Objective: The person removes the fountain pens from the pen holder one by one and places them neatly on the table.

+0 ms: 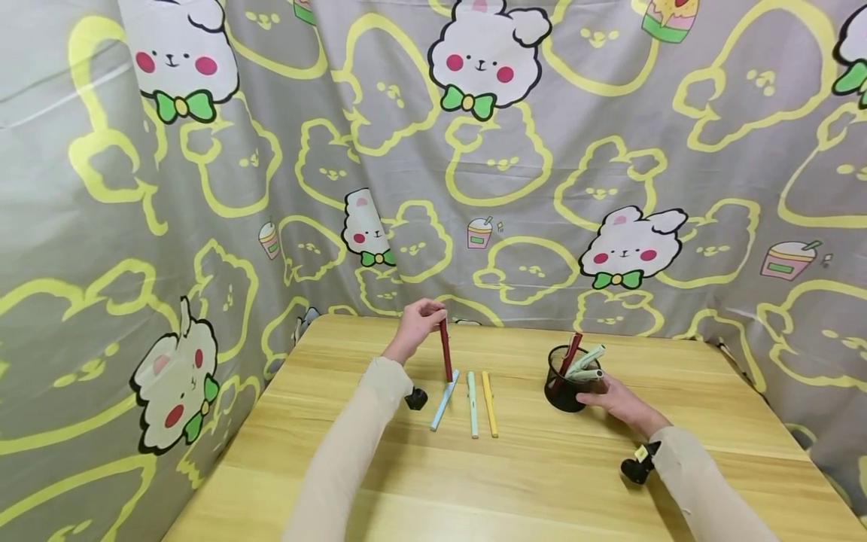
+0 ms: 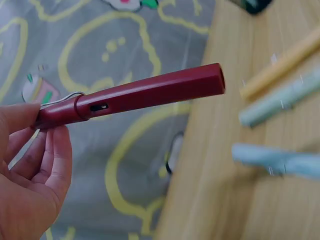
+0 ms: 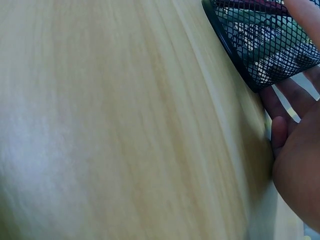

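My left hand (image 1: pixel 415 327) pinches a dark red fountain pen (image 2: pixel 155 92) by its clip end. The pen hangs nearly upright above the table, its lower end by a light blue pen (image 1: pixel 444 400). Beside that lie a mint green pen (image 1: pixel 472 405) and a yellow pen (image 1: pixel 490 404), roughly parallel. On the right, my right hand (image 1: pixel 622 405) holds a black mesh pen cup (image 1: pixel 564 395) at its side, thumb in front and fingers behind. In the cup lean a dark red pen (image 1: pixel 572 352) and pale green pens (image 1: pixel 588 360).
A wooden table (image 1: pixel 528 482) carries everything. Behind it and on the left hangs a grey curtain (image 1: pixel 406 150) with cartoon prints. Black wrist devices (image 1: pixel 635 471) sit under both sleeves.
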Demonstrator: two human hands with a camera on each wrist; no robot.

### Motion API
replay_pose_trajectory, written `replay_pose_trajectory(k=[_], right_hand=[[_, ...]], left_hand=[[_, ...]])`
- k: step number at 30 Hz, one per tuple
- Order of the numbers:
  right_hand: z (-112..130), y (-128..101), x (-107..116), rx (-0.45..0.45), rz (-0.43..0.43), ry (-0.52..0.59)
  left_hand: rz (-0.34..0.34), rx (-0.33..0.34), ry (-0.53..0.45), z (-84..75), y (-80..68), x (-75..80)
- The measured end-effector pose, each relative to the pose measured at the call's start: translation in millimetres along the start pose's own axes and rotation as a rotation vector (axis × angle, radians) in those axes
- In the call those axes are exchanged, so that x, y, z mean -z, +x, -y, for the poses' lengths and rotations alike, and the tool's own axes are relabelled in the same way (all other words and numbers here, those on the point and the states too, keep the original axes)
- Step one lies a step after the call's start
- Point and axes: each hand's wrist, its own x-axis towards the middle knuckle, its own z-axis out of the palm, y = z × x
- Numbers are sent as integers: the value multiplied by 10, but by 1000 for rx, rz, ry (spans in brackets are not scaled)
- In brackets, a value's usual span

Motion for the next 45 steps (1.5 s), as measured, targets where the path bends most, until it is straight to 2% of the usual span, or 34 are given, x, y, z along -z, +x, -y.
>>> replay_pose_trajectory(k=[7, 13, 16, 21, 28, 31, 32, 36, 45], right_hand=[[-29, -12, -13, -9, -8, -19], [-16, -17, -12, -16, -10, -17], [-14, -12, -5, -7, -1, -23], [-16, 3, 8, -1, 6, 5], [-28, 2, 14, -2, 13, 26], [-40, 1, 15, -8, 14, 17], [-43, 2, 16, -10, 15, 12], [-48, 5, 13, -14, 11, 12], [-41, 8, 7, -7, 1, -2]], left_hand=[[9, 47, 179, 227, -58, 231], [10, 102, 254, 426, -110, 300], [22, 133, 259, 479, -138, 289], [44, 186, 213, 570, -167, 254], [82, 213, 173, 638, -223, 210], [83, 239, 137, 683, -241, 182], [74, 245, 130, 750, -219, 180], [81, 280, 109, 773, -228, 178], [101, 315, 136, 834, -250, 230]])
